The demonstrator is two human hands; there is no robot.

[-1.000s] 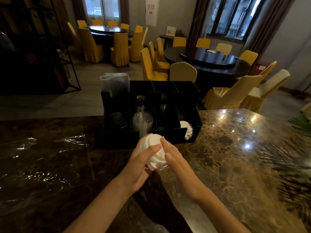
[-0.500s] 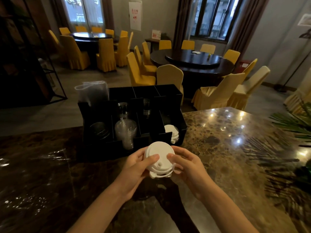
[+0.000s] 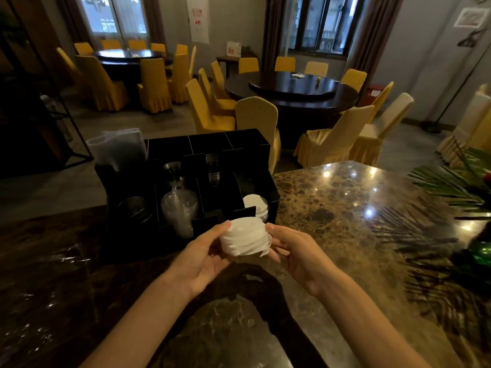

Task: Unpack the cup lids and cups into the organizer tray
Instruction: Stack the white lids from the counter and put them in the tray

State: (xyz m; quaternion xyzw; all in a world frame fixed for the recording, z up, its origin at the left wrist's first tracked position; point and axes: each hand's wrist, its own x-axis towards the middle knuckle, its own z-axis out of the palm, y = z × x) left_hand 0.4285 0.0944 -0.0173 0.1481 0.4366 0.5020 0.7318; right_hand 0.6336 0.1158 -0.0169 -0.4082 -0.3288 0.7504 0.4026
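White lids (image 3: 245,237) stacked, clasped between both hands (image 3: 202,258) (image 3: 297,251); organizer tray (image 3: 273,192) holds clear cups (image 3: 179,208), more lids.

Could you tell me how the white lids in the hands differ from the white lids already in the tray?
The held lid stack is gripped between the left hand and right hand, above the counter; the tray lids rest in the organizer tray, in its front right compartment. The held stack shows its side, the tray lids their tops. Both are white.

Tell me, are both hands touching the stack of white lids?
Touching. The head view shows the left hand gripping the lid stack from its left side and the right hand pressing its fingers against the right side, holding it above the counter.
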